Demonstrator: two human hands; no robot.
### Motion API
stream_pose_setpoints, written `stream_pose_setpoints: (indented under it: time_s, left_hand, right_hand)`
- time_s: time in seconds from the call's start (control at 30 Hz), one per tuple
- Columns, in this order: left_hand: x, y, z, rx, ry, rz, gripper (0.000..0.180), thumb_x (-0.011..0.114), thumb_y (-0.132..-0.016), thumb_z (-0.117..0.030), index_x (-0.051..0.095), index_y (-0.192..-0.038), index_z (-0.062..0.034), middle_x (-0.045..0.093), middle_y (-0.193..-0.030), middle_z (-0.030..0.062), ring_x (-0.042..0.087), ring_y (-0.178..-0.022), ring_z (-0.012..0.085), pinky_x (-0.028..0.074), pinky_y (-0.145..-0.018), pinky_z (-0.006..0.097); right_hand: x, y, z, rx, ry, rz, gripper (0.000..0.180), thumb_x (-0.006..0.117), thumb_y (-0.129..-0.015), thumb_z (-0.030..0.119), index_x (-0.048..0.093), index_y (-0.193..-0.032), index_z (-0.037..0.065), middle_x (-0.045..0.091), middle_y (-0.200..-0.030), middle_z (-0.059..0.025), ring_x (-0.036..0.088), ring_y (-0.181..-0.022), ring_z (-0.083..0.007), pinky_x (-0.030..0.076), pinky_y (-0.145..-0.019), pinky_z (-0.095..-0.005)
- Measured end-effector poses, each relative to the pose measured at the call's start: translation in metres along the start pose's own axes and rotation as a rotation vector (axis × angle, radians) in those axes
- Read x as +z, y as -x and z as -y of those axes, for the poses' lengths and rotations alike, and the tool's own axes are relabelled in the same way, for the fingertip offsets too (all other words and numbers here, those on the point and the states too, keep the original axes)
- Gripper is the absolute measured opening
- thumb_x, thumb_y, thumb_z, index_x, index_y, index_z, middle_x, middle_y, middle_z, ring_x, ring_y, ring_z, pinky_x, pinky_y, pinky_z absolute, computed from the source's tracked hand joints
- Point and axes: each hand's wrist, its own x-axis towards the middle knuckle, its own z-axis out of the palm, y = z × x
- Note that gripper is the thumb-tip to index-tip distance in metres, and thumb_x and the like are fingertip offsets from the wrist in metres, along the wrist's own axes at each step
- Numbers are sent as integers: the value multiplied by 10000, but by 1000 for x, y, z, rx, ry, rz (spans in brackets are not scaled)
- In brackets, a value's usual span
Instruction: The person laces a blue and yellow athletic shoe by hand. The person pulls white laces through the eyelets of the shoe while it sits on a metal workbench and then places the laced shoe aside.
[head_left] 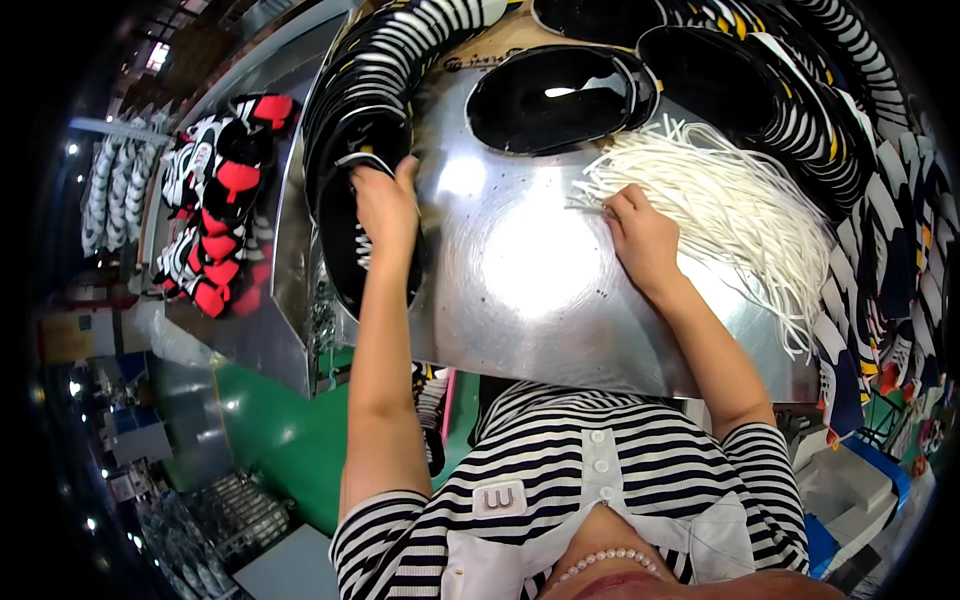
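Far left: a row of red, black and white shoe uppers [222, 200] lies on a side surface, well apart from both hands.
Stack: black and white striped shoe uppers [400, 60] curve along the left and top edge of the shiny metal bench [520, 300].
Left hand: the left hand [385, 205] lies on the black upper [345, 235] at the near end of the stack; the fingers are curled over its edge and closed on it.
Middle: a black upper lying flat [555, 100] rests at the far side of the bench, between the two hands but beyond them.
Right hand: the right hand [640, 235] is at the left edge of the bundle of white laces [720, 210]; the thumb and the first fingers are pressed together on one lace tip.
Laces: the bundle spreads like a fan over the right part of the bench, touching the striped uppers behind it.
Step in hand: it seems that the person takes one upper and one lace at the same time, a picking step before lacing.
Next move: it probably asks to draw the single lace free without dragging its neighbours, and to bring the upper to the bare middle of the bench.
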Motion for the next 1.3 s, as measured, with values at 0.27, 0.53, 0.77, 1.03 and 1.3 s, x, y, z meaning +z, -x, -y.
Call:
stream_pose_setpoints:
  time_s: [0.27, 0.53, 0.77, 1.03, 1.3]
  left_hand:
    - [14, -23, -37, 413, -84, -194, 770, 656, -884, -474, 408, -1233, 166, 514, -1155, 361, 584, -1035, 454, 528, -802, 474]
    - [43, 14, -107, 92, 340, 61, 503, 679, -872, -363, 583, -1143, 49, 611, -1141, 224, 583, -1056, 393, 470, -880, 425]
    - [-115, 55, -153, 330, 969, -310, 257, 649, -758, 49, 575, -1000, 10, 501, -971, 107, 535, -882, 235, 444, -808, 303]
    - [-93, 231, -177, 682, 707, 351, 371, 691, -792, -89, 590, -1140, -15, 559, -1192, 178, 528, -1078, 354, 404, -940, 455]
    - [-124, 138, -102, 645, 178, 554, 289, 652, -890, -247, 619, -1009, 14, 618, -1000, 185, 591, -944, 379, 477, -831, 454]
  right_hand:
    - [-45, 11, 11, 149, -373, -13, 96, 707, -848, 131, 661, -904, 68, 627, -899, -61, 641, -718, -228, 505, -650, -333]
    - [-160, 18, 85, 213, -1533, 265, 189, 674, -852, 83, 597, -1009, 8, 632, -831, -82, 523, -569, -61, 377, -478, -191]
    - [-179, 116, 20, 448, -1559, -126, 57, 595, -918, 61, 570, -947, 18, 589, -805, -66, 410, -522, -39, 299, -443, -181]
    - [-143, 110, 50, 539, -1627, 155, 91, 625, -923, 67, 585, -991, 21, 603, -751, -53, 373, -495, -21, 257, -440, -165]
    - [-59, 55, 46, 565, -1286, 162, 171, 624, -947, 224, 621, -976, 55, 628, -771, 1, 432, -528, -40, 346, -492, -195]
